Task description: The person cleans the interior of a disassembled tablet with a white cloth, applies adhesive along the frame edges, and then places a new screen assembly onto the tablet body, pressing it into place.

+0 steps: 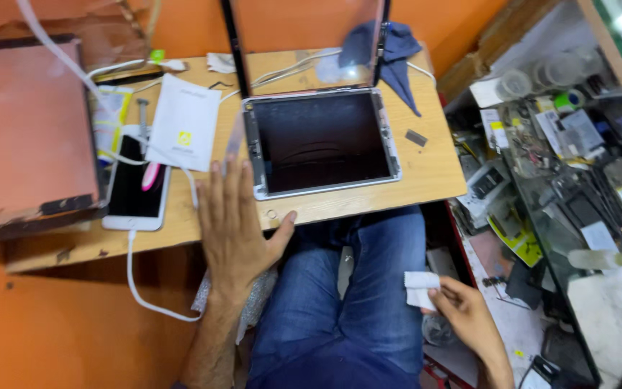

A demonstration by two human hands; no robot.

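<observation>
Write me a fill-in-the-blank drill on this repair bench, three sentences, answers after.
1. The left hand lies flat on the wooden ______, beside the opened tablet.
2. The right hand holds a small white ______ over the lap.
3. A white cable is plugged into the bottom of the ______, which lies left of the left hand.

Missing words: table; cloth; phone
</observation>
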